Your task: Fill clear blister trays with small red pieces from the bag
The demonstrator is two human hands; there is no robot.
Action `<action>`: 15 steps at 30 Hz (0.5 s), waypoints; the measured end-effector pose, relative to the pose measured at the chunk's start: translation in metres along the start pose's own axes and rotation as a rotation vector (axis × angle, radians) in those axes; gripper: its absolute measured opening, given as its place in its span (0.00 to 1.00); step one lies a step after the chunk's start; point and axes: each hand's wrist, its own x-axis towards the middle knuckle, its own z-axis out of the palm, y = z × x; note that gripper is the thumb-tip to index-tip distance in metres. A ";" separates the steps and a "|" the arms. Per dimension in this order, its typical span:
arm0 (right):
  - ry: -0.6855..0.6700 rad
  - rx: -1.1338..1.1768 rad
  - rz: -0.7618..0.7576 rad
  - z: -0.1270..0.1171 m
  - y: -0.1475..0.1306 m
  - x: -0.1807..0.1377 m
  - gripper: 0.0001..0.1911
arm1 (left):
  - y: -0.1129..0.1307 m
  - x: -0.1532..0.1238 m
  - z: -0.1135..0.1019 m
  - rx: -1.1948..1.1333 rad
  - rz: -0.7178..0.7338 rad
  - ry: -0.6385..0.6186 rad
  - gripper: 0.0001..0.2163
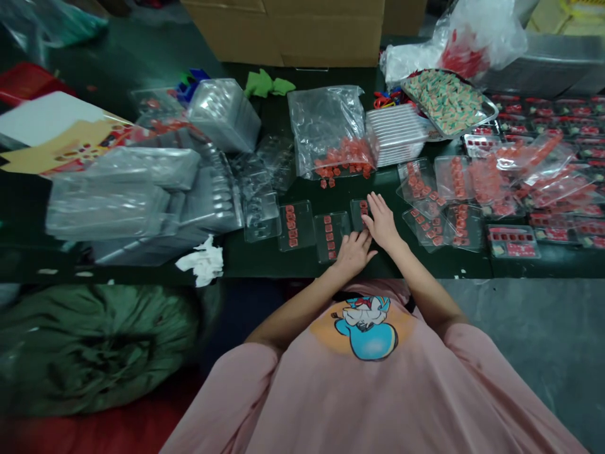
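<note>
Three clear plastic trays lie in a row before me, each holding a line of small red pieces. Over the rightmost tray (356,208) my right hand (382,224) lies with its fingers stretched out, partly covering it. My left hand (352,254) rests at that tray's near edge, fingers extended and slightly bent, beside the middle tray (322,234). The left tray (302,226) is untouched by either hand. Beyond them, a clear bag (326,120) spills loose red pieces (347,154). The spot under my fingertips is hidden.
Stacked clear plastic trays (113,208) fill the table's left side. Filled trays (466,227) and finished-looking packs (513,241) crowd the right. A metal tray of small pale-green pieces (444,98) sits behind, near a cardboard box (293,31). Crumpled tissue (203,261) lies at the front edge.
</note>
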 end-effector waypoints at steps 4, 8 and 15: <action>-0.156 -0.178 0.030 0.017 -0.006 0.014 0.33 | -0.001 -0.011 0.000 -0.033 -0.014 -0.001 0.26; -0.201 -0.246 0.031 0.026 -0.008 0.011 0.35 | -0.013 -0.040 -0.004 -0.112 -0.014 0.091 0.28; -0.174 -0.291 0.001 0.035 -0.011 0.007 0.36 | -0.050 -0.075 -0.018 -0.396 -0.242 0.375 0.19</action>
